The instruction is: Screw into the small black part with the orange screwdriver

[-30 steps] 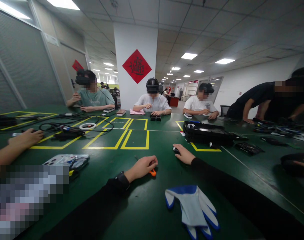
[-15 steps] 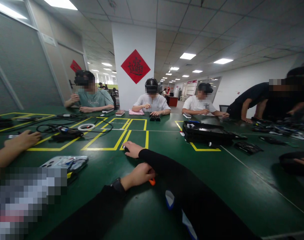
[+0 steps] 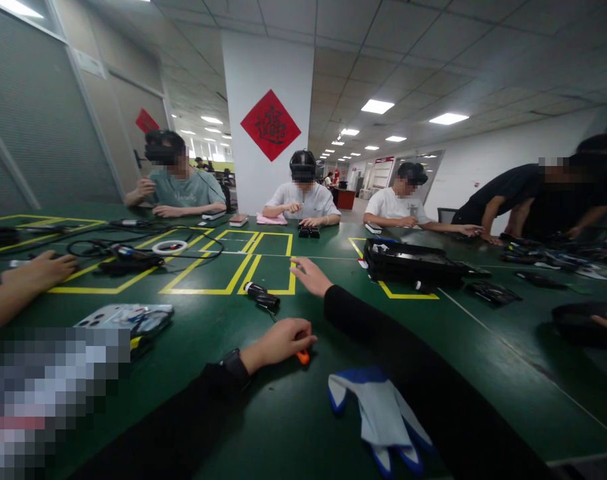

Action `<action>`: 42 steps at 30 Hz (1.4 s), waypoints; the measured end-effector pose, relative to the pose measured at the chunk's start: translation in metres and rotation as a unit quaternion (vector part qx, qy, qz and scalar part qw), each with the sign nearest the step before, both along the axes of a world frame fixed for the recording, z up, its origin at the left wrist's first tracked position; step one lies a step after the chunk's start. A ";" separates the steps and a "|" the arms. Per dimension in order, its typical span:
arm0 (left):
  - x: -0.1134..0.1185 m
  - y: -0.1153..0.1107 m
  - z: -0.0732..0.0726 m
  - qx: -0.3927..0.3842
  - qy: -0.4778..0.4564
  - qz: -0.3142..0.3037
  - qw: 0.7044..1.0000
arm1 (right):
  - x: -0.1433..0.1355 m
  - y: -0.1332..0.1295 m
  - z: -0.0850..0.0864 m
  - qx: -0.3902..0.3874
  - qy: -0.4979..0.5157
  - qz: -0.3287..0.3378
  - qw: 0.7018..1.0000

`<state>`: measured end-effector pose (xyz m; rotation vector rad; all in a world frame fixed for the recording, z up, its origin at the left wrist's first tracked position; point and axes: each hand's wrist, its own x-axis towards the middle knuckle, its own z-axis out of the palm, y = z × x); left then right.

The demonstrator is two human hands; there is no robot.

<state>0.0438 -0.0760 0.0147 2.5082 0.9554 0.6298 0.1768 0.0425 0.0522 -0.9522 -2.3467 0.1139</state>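
Note:
A black flashlight-like cylinder [image 3: 262,295] with a white band lies on the green table [image 3: 208,400], inside and across a yellow tape outline. My right hand [image 3: 310,275] hovers to the right of it, fingers apart and holding nothing. Nearer to me, my left hand [image 3: 283,341] rests on the table with its fingers curled. An orange item [image 3: 303,357] sticks out just below its fingertips; how they hold it, if at all, is hidden. A thin cord runs from the cylinder toward this hand. A white and blue glove [image 3: 383,410] lies by my right sleeve.
A black open case [image 3: 413,260] stands at the right, with dark parts beyond it. Cables and a white ring [image 3: 170,247] lie at the left, near another person's hand [image 3: 48,270]. A clear-covered box [image 3: 128,319] sits closer. Several people are around the table.
My right hand has let go of the black cylinder and moved right, its fingers now spread. The glove and cylinder have come into fuller view. My left hand has barely moved.

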 end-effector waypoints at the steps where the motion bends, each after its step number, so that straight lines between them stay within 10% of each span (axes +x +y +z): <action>1: 0.000 0.000 0.000 -0.001 0.000 0.001 1.000 | 0.027 -0.004 -0.004 0.008 0.010 -0.027 1.000; 10: 0.001 -0.001 0.001 -0.006 -0.002 0.020 1.000 | 0.282 -0.058 -0.049 0.097 -0.094 -0.387 0.912; 18: 0.020 -0.003 -0.001 0.014 0.008 0.075 0.997 | 0.362 -0.033 -0.061 0.005 -0.052 -0.508 0.860; 29: 0.032 -0.009 0.002 0.052 0.016 0.070 0.996 | 0.313 -0.021 -0.060 -0.010 0.017 -0.424 0.905; 42: 0.034 -0.011 0.002 0.102 0.057 0.065 0.991 | 0.091 -0.033 -0.038 -0.046 0.001 -0.154 0.987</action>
